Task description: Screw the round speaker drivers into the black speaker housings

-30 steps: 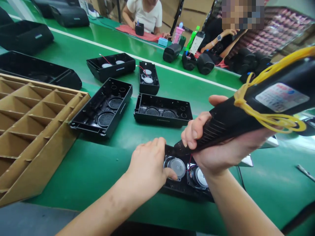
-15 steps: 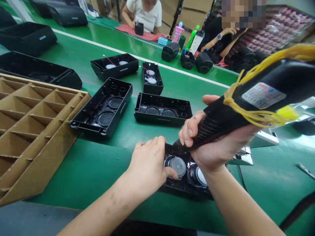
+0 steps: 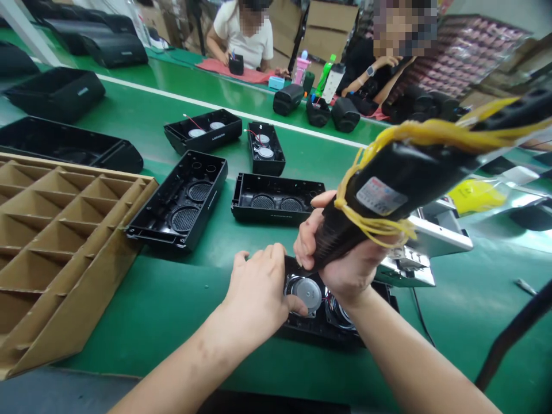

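Note:
My right hand (image 3: 340, 259) is wrapped round a black electric screwdriver (image 3: 405, 178) bound with yellow cord, its tip pointing down into a black speaker housing (image 3: 319, 328) on the green table. Two round silver speaker drivers (image 3: 307, 293) sit inside that housing. My left hand (image 3: 259, 290) curls over the housing's left end, its thumb resting on the left driver. The screwdriver's tip is hidden behind my hands.
Empty black housings (image 3: 181, 198) (image 3: 276, 198) lie just beyond, and two more with drivers (image 3: 202, 129) (image 3: 265, 146) farther back. A cardboard divider tray (image 3: 56, 241) fills the left. A metal device (image 3: 414, 253) sits to the right. Two people sit across the far table edge.
The screwdriver has swung more upright and leftward, my right hand shifting left with it. The camera view has tilted up slightly. My left hand stays on the housing.

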A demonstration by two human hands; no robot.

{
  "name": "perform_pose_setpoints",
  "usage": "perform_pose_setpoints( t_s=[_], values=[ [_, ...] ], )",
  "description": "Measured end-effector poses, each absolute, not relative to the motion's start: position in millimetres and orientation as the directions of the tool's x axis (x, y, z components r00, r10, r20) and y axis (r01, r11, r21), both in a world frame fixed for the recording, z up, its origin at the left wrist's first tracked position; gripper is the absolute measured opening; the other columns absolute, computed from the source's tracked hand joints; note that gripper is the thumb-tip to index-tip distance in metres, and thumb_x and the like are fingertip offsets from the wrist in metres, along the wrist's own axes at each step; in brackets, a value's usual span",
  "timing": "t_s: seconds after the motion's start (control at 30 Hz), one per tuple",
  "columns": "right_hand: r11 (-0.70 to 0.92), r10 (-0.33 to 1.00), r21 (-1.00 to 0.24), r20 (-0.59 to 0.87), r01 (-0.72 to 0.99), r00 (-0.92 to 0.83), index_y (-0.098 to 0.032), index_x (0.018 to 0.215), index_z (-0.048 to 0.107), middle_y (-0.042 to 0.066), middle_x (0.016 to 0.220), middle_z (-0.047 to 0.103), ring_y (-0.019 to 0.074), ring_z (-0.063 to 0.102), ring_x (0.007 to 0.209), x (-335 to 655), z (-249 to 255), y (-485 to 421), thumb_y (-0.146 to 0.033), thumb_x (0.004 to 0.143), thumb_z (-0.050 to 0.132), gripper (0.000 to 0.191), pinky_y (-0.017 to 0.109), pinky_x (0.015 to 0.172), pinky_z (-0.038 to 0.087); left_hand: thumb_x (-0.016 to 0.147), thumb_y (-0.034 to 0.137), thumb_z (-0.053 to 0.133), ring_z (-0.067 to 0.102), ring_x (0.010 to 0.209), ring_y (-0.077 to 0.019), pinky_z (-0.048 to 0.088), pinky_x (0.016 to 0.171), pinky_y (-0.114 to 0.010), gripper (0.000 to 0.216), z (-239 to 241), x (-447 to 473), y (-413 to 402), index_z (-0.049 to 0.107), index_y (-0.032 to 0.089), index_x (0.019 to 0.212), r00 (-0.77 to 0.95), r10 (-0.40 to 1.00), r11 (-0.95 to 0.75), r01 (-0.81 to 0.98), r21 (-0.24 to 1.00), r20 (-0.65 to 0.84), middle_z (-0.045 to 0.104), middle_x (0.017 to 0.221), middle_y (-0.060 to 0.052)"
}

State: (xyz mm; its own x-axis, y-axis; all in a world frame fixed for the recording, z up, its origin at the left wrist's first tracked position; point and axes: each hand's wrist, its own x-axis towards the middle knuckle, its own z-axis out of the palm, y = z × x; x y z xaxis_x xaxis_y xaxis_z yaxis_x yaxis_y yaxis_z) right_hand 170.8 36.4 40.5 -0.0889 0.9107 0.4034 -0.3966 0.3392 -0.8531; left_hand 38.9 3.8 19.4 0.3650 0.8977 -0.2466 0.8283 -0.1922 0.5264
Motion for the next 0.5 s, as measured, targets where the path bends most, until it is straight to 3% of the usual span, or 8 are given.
perform_pose_setpoints(
  t_s=[0.23,0.4,0.5],
  values=[
    [0.205,0.955,-0.873,0.278,-0.442,-0.107,-0.026,0.1,0.066,-0.006,0.058,0.056,0.0112,0.041,0.038,170,40,32,-0.09,0.068,0.077,0.073,0.022,0.034,0.035,0.07,0.048,0.1,0.068,0.12,-0.0337,0.035,0.116,-0.064,0.07,19,41,5,0.054,0.021,0.115,0.365,0.891,-0.181,0.832,0.524,-0.271,0.071,0.119,-0.006],
    [0.167,0.953,-0.865,0.265,-0.472,-0.147,-0.027,0.105,0.07,-0.003,0.062,0.059,0.0129,0.046,0.041,169,37,27,-0.082,0.078,0.076,0.062,0.023,0.037,0.035,0.059,0.056,0.102,0.07,0.119,-0.0347,0.036,0.119,-0.068,0.074,19,44,10,0.061,0.021,0.109,0.354,0.885,-0.159,0.841,0.518,-0.303,0.072,0.122,-0.008],
    [0.137,0.96,-0.866,0.235,-0.482,-0.15,-0.031,0.116,0.072,-0.001,0.068,0.061,0.015,0.052,0.045,179,32,26,-0.085,0.073,0.078,0.069,0.026,0.04,0.041,0.051,0.058,0.105,0.07,0.119,-0.0385,0.04,0.119,-0.067,0.084,12,46,10,0.065,0.019,0.115,0.353,0.887,-0.167,0.845,0.508,-0.297,0.073,0.124,-0.012]
  ],
)
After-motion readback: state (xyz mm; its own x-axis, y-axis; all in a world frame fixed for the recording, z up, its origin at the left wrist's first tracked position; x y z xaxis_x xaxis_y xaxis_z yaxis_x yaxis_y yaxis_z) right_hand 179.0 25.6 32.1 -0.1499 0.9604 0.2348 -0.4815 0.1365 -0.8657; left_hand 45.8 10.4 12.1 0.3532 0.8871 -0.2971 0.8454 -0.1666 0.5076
